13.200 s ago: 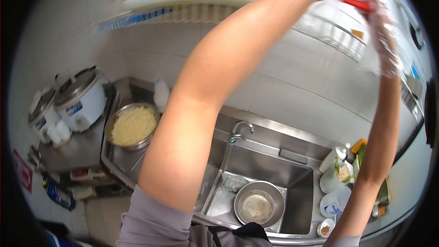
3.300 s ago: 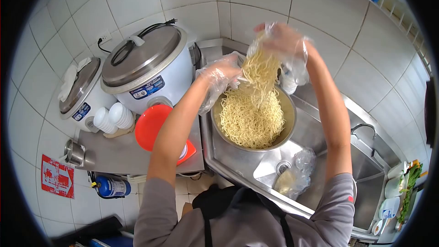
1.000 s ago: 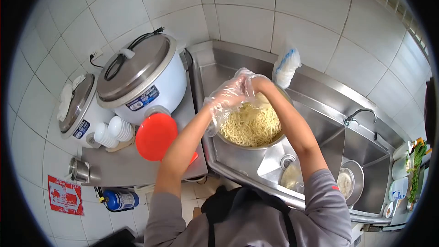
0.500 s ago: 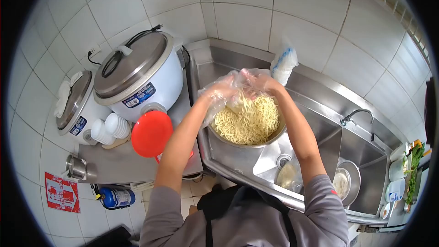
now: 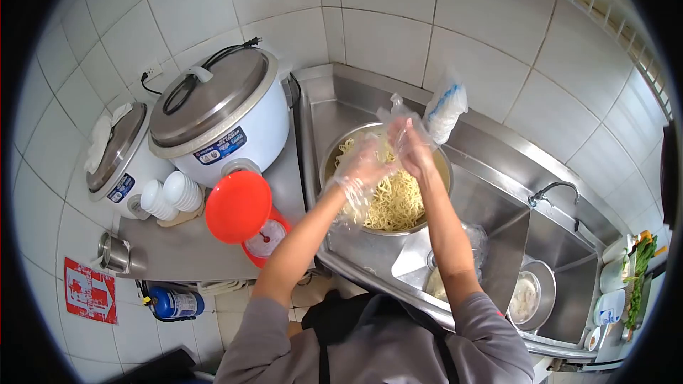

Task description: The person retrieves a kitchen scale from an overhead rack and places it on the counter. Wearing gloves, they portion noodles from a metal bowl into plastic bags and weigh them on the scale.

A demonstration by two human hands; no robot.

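Yellow noodles fill much of a round steel bowl on the sink counter. Both hands are in loose, clear plastic gloves above it. My left hand hangs over the left side of the noodles, fingers reaching toward the right, with baggy plastic around the wrist. Close beside it, my right hand is raised over the bowl's right part, palm turned inward and fingers pointing up. I see no noodles held in either hand; plastic blurs the fingertips.
Left of the sink stand two large rice cookers, stacked white bowls and a red lid over a red container. A plastic bag of white items leans behind the bowl. Clear bags lie below my right forearm. The faucet is at right.
My hands have come up out of the noodles and drawn slightly apart, the right one higher. The lifted noodles have dropped into the bowl. The view has shifted slightly.
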